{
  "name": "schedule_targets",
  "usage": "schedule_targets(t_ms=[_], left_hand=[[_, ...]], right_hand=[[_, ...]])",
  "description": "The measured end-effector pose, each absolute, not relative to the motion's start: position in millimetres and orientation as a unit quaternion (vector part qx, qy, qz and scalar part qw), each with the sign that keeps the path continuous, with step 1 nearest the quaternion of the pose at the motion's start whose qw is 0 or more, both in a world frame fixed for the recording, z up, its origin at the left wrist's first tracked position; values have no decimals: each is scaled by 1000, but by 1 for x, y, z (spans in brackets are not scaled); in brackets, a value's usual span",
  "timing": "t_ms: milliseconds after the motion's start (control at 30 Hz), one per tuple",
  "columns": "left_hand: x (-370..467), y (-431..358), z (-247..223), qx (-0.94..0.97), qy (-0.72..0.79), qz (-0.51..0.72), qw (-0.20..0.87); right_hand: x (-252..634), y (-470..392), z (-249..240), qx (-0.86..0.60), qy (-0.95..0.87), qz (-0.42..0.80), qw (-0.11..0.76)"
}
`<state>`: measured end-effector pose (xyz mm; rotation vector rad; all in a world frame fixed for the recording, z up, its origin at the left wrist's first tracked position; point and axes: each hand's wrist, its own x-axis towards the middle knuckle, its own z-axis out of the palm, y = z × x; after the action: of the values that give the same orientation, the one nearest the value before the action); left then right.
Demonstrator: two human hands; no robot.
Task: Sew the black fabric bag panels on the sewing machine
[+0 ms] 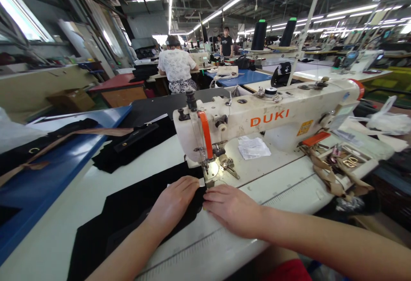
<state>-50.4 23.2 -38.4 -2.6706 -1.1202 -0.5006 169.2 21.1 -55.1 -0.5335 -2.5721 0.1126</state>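
A flat black fabric piece [138, 191] lies on the white machine table, its right end beside the needle area of a DUKI sewing machine [269, 118]. My left hand [173, 204] rests on the fabric, fingers pressed together over a small white label [201, 182] that pokes out at the fingertips. Close by, my right hand [233, 210] has its fingers closed at the fabric's right edge, just in front of the presser foot. The fingertips partly hide what each hand grips. A lit metal needle plate [212, 169] shows just behind them.
White paper labels [253, 147] lie on the machine bed. More black pieces [138, 144] sit at the back left, near a blue table [64, 157] with a tan strap. At right, a tray [345, 161] holds metal rings and straps. A person [177, 65] sits working ahead.
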Motion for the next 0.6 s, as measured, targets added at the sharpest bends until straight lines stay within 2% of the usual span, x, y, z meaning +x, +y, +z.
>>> schedule_targets(t_ms=[600], left_hand=[[-54, 31, -44, -905, -376, -166, 109]], right_hand=[[170, 21, -57, -198, -953, 23, 228]])
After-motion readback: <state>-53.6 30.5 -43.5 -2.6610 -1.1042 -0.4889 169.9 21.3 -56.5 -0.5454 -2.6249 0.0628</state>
